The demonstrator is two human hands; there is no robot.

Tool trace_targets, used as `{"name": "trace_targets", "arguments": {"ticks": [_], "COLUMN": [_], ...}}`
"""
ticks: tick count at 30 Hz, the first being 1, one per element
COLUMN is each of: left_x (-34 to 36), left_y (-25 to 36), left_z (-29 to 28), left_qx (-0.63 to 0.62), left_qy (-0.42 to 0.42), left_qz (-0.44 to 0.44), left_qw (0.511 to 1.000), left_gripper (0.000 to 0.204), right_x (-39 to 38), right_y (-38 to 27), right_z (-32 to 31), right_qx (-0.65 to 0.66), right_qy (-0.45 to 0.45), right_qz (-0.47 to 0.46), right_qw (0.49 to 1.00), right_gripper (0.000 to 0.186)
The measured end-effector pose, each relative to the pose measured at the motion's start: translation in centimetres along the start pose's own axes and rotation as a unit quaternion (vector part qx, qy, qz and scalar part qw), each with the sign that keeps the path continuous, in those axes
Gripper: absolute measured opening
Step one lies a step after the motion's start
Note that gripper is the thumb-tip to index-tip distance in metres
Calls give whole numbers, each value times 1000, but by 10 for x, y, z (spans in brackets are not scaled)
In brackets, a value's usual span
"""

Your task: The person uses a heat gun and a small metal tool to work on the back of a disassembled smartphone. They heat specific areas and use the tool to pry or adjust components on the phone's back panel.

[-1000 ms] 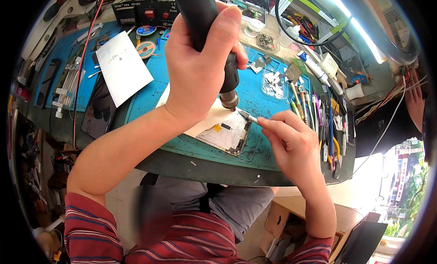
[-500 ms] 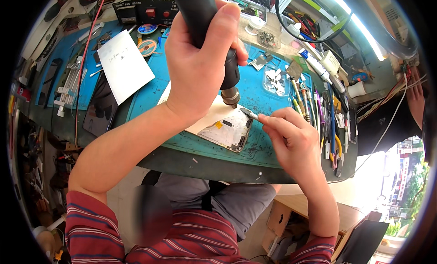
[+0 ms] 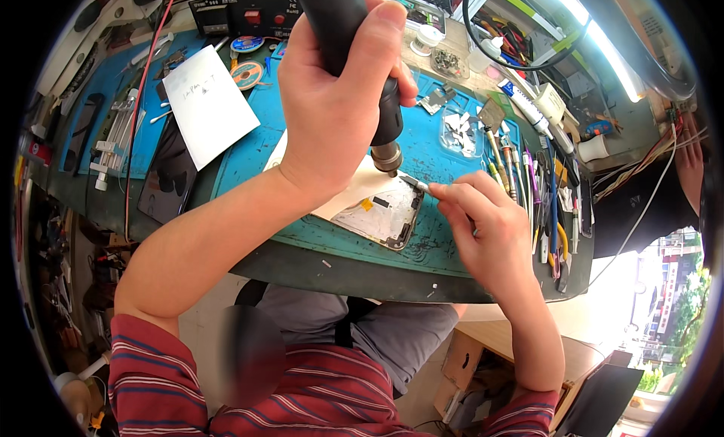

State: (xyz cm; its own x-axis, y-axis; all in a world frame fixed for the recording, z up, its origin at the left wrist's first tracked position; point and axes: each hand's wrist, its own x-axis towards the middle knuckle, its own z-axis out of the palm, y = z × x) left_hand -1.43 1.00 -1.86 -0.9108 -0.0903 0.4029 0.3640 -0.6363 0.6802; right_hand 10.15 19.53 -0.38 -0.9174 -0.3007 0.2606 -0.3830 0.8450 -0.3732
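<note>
The left hand (image 3: pixel 332 113) curls round a heat gun (image 3: pixel 337 31); the right hand (image 3: pixel 486 224) pinches a tool (image 3: pixel 416 184) at the phone panel (image 3: pixel 392 222).

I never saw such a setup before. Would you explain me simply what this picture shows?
Here a person works barehanded, without any machine. A fisheye camera on the person's head looks down, so straight edges bend. The left hand's grip, wrapped around what looks like a black hot-air gun, points its nozzle down. The right hand's grip pinches a slim tool, its tip near the corner of an opened phone-like device. A cream sheet partly covers this device. Both lie on a blue-green mat. A white paper lies to the left, a row of hand tools to the right.
</note>
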Motion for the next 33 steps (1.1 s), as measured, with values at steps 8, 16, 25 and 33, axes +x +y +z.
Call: {"name": "trace_targets", "arguments": {"ticks": [8, 16, 25, 33], "left_x": [-4, 5, 5, 11], "left_y": [12, 15, 41, 37], "left_z": [-1, -8, 6, -4], "left_qx": [44, 4, 6, -14], "left_qy": [-10, 27, 53, 34], "left_qz": [-11, -3, -23, 6], "left_qw": [999, 1000, 998, 999], "left_gripper": [29, 21, 25, 27], "right_x": [10, 14, 31, 55], "right_y": [-9, -10, 31, 61], "right_z": [-1, 0, -20, -34], "right_qx": [-99, -100, 59, -141], "right_qy": [-80, -135, 10, 32], "right_qz": [-44, -29, 110, 4], "right_qw": [991, 985, 992, 989], "right_gripper": [54, 54, 38, 23]}}
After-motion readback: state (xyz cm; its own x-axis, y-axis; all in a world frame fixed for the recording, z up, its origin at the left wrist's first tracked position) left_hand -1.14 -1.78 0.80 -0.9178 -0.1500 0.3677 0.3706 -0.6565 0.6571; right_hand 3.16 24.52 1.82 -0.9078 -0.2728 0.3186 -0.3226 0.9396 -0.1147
